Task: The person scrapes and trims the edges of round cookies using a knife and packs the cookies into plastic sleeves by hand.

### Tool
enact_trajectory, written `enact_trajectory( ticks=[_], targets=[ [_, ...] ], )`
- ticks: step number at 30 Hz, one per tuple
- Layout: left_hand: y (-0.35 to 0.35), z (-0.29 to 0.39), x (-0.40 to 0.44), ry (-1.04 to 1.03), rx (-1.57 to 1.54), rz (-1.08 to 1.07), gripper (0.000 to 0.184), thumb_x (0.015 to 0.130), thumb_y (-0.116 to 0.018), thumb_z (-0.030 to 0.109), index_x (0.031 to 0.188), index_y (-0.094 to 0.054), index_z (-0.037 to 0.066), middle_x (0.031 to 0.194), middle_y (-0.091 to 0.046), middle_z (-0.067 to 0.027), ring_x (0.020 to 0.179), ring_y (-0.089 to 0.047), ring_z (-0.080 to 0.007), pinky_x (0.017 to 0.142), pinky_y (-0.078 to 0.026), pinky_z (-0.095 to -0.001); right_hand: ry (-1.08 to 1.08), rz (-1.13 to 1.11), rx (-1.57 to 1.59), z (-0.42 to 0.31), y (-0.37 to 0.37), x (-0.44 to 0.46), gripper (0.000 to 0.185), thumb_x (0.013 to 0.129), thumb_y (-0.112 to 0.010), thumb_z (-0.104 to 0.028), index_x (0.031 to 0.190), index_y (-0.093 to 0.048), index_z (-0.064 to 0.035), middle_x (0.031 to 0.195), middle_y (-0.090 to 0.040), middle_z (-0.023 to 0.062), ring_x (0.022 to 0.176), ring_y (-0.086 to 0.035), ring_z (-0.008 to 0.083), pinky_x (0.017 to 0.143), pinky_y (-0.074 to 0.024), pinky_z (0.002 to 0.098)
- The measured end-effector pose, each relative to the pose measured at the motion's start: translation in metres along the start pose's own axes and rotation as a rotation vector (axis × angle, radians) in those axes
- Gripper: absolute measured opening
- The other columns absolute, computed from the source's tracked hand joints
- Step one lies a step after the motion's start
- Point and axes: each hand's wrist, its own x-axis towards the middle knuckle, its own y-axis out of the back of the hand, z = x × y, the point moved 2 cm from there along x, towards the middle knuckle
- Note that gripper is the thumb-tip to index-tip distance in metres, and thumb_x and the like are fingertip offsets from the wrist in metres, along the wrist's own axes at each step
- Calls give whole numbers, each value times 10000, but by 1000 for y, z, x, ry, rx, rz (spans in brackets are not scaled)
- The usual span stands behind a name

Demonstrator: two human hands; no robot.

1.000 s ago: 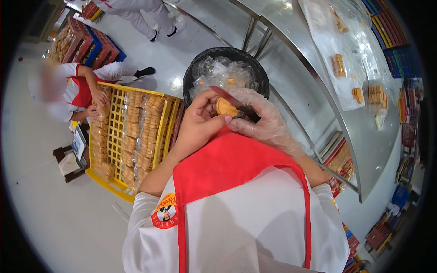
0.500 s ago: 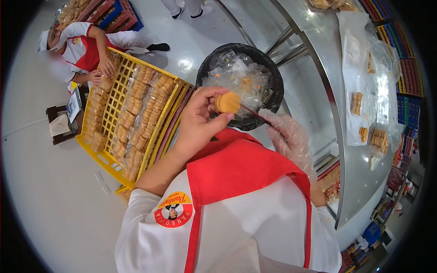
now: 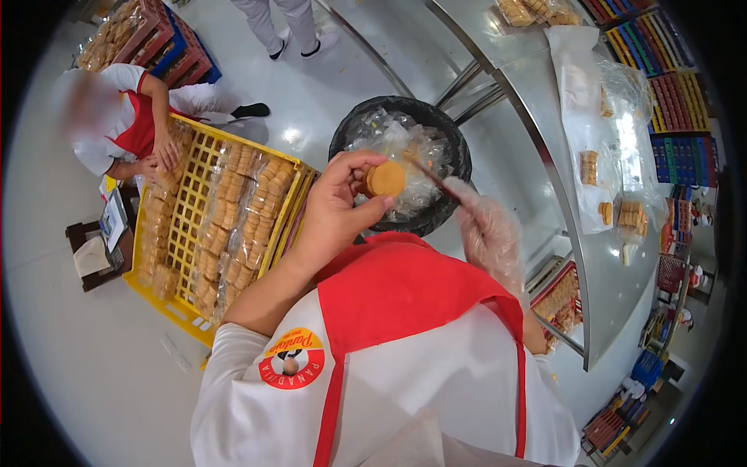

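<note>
My bare left hand (image 3: 340,204) grips a short stack of round golden-brown cookies (image 3: 385,180) between thumb and fingers, flat face turned toward the bin side. My right hand (image 3: 489,229), in a clear plastic glove, is closed on a thin dark-handled tool (image 3: 440,180). Its blurred, light-brown tip points up and left, apart from the cookies, so I cannot tell its exact kind. Below both hands stands a round bin (image 3: 464,158) lined with black plastic, full of crumpled clear wrappers (image 3: 397,132).
At left, a yellow crate (image 3: 204,159) holds rows of bagged cookies (image 3: 261,210); a co-worker's hands (image 3: 163,156) touch one row. A steel table (image 3: 576,187) curves along the right, bearing plastic sheets and small cookie stacks (image 3: 589,167). Another person's legs (image 3: 284,23) stand beyond the bin.
The tool's tip has swung up and away from the cookies, over the bin. My left hand keeps hold of the stack. The whole view has shifted slightly.
</note>
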Motion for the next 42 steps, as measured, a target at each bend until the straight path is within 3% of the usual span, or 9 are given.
enact_trajectory(
  ticks=[2,6,14,22,28,31,34,38,42],
  targets=[
    [4,4,2,27,-35,-24,501,784,-686,-138,1237,-551,28,1178,-530,-44,1064,-566,-122,907,-470,-264,-17,-220,-125,-21,3,0,394,892,-584,60,1238,-670,-109,864,-667,117,828,-653,199,761,-496,286],
    [14,12,10,103,-198,-72,485,794,-691,-115,1235,-547,25,1208,-546,-51,1089,-561,-128,938,-469,-275,-81,169,-193,-14,-4,7,338,854,-639,0,1176,-687,-90,923,-698,139,856,-679,289,774,-542,338],
    [39,26,21,166,-358,-241,481,793,-706,-68,1240,-550,19,1172,-574,-44,1091,-554,-117,943,-461,-269,-434,244,-35,-26,-9,-10,322,932,-586,-6,1239,-666,-59,882,-659,72,807,-582,117,747,-465,270],
    [55,12,31,232,-257,-326,461,790,-715,-52,1222,-575,27,1127,-592,-25,1029,-569,-98,906,-469,-257,-41,-117,-281,-80,-13,11,335,843,-647,0,1159,-693,-103,694,-563,74,589,-572,228,572,-455,329],
    [62,14,28,226,-262,-277,443,797,-723,-21,1214,-592,46,1096,-603,-7,972,-571,-78,858,-475,-239,-229,113,-294,-70,-17,1,334,871,-603,71,1155,-708,-68,911,-691,88,847,-639,142,823,-486,265],
    [62,14,25,216,-260,-269,437,797,-717,-19,1211,-595,49,1082,-599,-2,954,-569,-77,850,-477,-242,-277,-98,-276,-85,-19,5,350,873,-596,76,1175,-702,-66,926,-695,92,846,-634,131,820,-484,256],
    [61,15,21,211,-249,-256,434,795,-716,-12,1207,-597,52,1074,-598,1,947,-568,-77,839,-476,-243,-147,250,-358,-65,-21,7,353,826,-644,52,1148,-703,-79,749,-633,100,598,-584,201,603,-473,293],
    [60,16,18,234,-194,-230,436,789,-719,-6,1204,-598,52,1073,-598,0,942,-569,-75,819,-476,-238,-85,-131,-333,-69,-14,-1,343,893,-583,44,1192,-701,-76,802,-648,75,687,-588,131,673,-473,243],
    [55,10,15,250,-210,-243,471,791,-685,-71,1234,-571,40,1140,-564,-26,1050,-554,-107,916,-460,-261,-158,104,-454,-73,-16,6,326,888,-589,39,1167,-708,-81,764,-612,57,652,-554,117,642,-456,241]
  ],
)
